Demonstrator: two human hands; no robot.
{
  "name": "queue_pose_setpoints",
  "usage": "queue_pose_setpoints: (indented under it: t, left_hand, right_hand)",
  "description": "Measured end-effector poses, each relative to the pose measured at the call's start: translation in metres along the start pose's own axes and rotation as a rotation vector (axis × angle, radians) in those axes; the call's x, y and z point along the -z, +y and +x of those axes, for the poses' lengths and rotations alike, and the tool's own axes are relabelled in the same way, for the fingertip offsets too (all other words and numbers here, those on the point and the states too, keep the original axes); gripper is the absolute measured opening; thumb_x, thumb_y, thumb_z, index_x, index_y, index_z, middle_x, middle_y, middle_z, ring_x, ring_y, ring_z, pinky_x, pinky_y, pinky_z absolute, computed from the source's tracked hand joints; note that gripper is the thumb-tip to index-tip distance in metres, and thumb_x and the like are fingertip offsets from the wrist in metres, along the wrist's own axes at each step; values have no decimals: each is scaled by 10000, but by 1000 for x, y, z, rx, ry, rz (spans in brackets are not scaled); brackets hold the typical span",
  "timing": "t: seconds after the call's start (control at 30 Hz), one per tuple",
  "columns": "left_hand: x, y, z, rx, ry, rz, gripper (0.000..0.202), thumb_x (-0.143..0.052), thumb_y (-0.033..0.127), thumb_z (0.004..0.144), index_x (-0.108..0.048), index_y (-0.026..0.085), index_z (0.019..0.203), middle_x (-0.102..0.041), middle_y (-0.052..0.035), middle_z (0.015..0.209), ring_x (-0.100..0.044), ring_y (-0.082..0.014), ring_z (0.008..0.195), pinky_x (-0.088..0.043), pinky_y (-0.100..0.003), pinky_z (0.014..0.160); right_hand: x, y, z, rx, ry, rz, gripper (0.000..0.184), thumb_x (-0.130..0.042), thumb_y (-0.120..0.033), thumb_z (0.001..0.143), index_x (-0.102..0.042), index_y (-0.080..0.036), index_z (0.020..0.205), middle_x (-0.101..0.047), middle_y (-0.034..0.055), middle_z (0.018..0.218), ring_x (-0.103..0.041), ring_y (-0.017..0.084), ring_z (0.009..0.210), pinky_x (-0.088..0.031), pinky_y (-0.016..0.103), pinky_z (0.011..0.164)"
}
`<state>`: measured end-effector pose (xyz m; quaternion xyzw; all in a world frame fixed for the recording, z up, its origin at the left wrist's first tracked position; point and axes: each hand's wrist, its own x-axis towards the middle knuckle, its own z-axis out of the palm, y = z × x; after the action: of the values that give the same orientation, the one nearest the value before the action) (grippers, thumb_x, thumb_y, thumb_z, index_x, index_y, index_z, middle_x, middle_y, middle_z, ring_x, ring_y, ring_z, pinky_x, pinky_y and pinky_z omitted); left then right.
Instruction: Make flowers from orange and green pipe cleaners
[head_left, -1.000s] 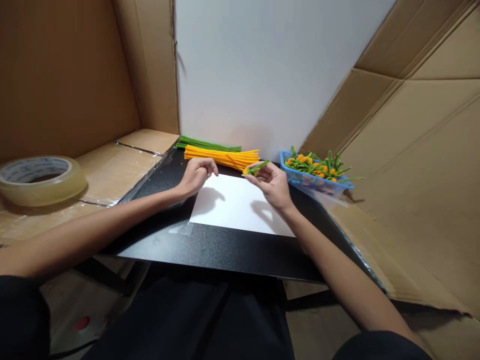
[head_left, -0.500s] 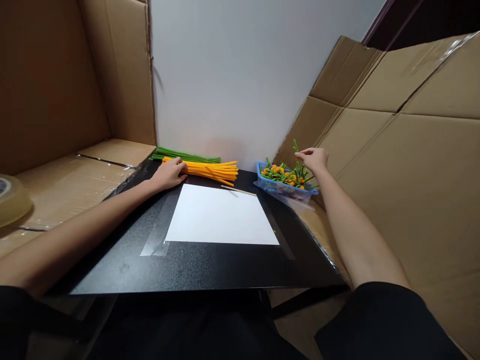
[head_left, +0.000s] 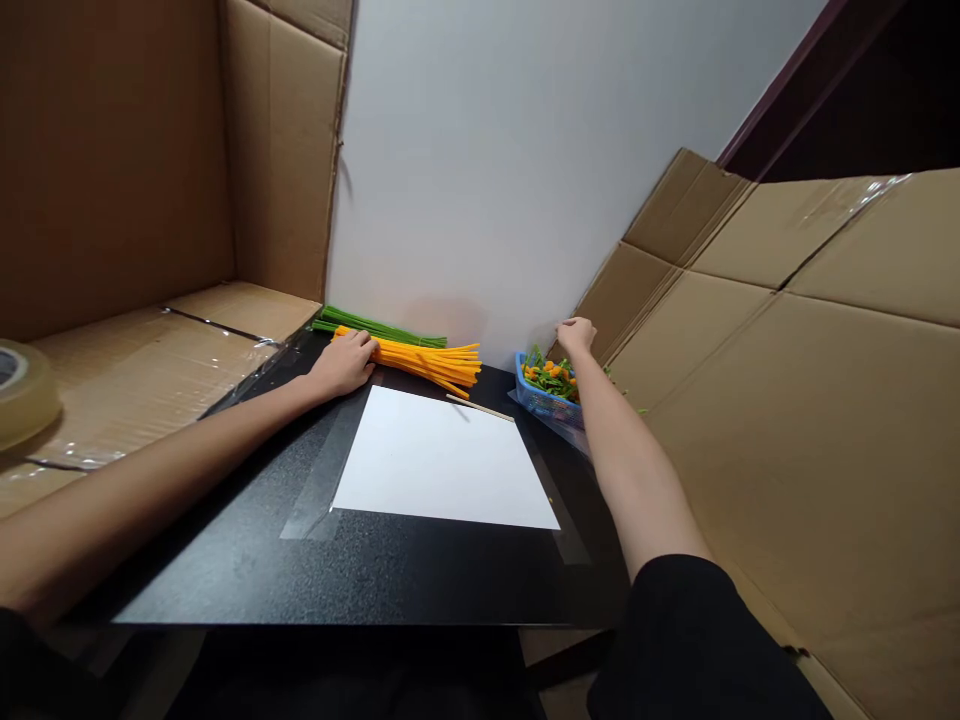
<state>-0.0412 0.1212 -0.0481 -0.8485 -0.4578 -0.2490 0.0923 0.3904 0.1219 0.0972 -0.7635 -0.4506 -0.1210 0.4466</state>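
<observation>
My left hand (head_left: pixel 345 364) lies over the near end of a bundle of orange pipe cleaners (head_left: pixel 427 358), its fingers curled round it. Behind that is a bundle of green pipe cleaners (head_left: pixel 390 331). Above the back of a blue basket (head_left: pixel 536 400) is my right hand (head_left: pixel 577 335), fingers pinched together; whatever is in them is hidden. Inside the basket lie several small orange-and-green pipe cleaner pieces (head_left: pixel 551 376), partly covered by my right forearm.
A white sheet (head_left: pixel 442 460) is taped to the black table (head_left: pixel 337 580). A thin stick (head_left: pixel 481 408) lies along its far edge. Cardboard (head_left: pixel 787 420) stands at the right and left, with a tape roll (head_left: pixel 30 395) at far left. A pale wall (head_left: pixel 517 180) rises behind.
My right hand has moved left and back over the basket; the green stem seen in its fingers before no longer shows. My left hand stays on the orange bundle. The camera view has tilted up slightly.
</observation>
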Motion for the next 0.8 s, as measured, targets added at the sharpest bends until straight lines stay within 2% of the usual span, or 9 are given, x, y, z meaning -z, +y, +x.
queue_pose_setpoints:
  t: [0.13,0.23,0.37,0.47,0.5,0.57,0.67,0.73,0.8]
  left_hand:
    - [-1,-2,1,-8,9,-60,130,-505,230,862,-626,189,882,-637,-147,1027,-559,-320,1058,-441,-413,895]
    - [-1,-1,1,-11,13,-87,115,-521,219,850,-632,188,855,-653,-142,1002,-567,-310,1035,-438,-396,874]
    - [-1,-1,1,-27,14,-76,150,-534,197,843,-662,178,919,-667,-142,1009,-575,-308,1027,-435,-395,866]
    - [-3,-2,0,-42,9,-49,176,-499,203,887,-672,174,876,-653,-140,965,-581,-298,1012,-436,-389,858]
    - [-3,-2,-1,-48,14,-41,192,-487,208,901,-673,170,873,-647,-143,973,-580,-298,1016,-436,-390,860]
    - [-4,-2,-1,-62,32,-31,221,-461,212,929,-673,161,889,-638,-154,1011,-575,-298,1025,-439,-394,865]
    - [-6,-3,0,-84,57,-33,249,-418,189,958,-662,149,929,-638,-155,1023,-580,-284,1003,-451,-390,864]
    - [-8,-3,1,-89,68,-35,259,-395,169,969,-652,141,951,-646,-148,994,-587,-276,975,-461,-389,858]
    - [-9,-2,1,-90,77,-35,259,-390,163,974,-647,137,963,-651,-145,985,-593,-276,966,-470,-393,858]
  right_hand:
    - [-4,-28,-11,164,-37,0,339,-553,-151,767,-710,-66,1055,-736,211,1026,-641,278,1006,-460,393,976]
    - [-14,-58,-37,375,-163,24,354,-491,-203,868,-692,-90,1137,-754,177,1069,-664,235,964,-462,359,953]
    - [-30,-99,-100,711,-452,40,237,-556,-316,922,-730,-170,991,-780,83,975,-673,181,860,-479,277,829]
    - [-38,-121,-156,926,-585,8,170,-640,-340,901,-741,-204,908,-768,73,948,-657,200,930,-446,289,857]
    - [-41,-126,-173,996,-610,-28,181,-615,-325,923,-744,-198,911,-761,93,964,-647,217,964,-434,309,878]
    - [-48,-133,-201,1210,-628,-313,270,-493,-321,1000,-732,-198,1014,-743,113,1042,-635,239,984,-438,337,852]
    - [-62,-133,-221,1201,-621,-419,210,-602,-274,935,-715,-151,1062,-724,153,1076,-629,286,999,-453,360,824]
    - [-69,-130,-223,1157,-583,-452,234,-637,-265,912,-699,-115,1081,-706,184,1099,-617,316,1026,-459,381,839]
    - [-74,-126,-219,1125,-531,-462,280,-597,-297,947,-670,-102,1134,-679,200,1150,-590,330,1075,-456,398,871]
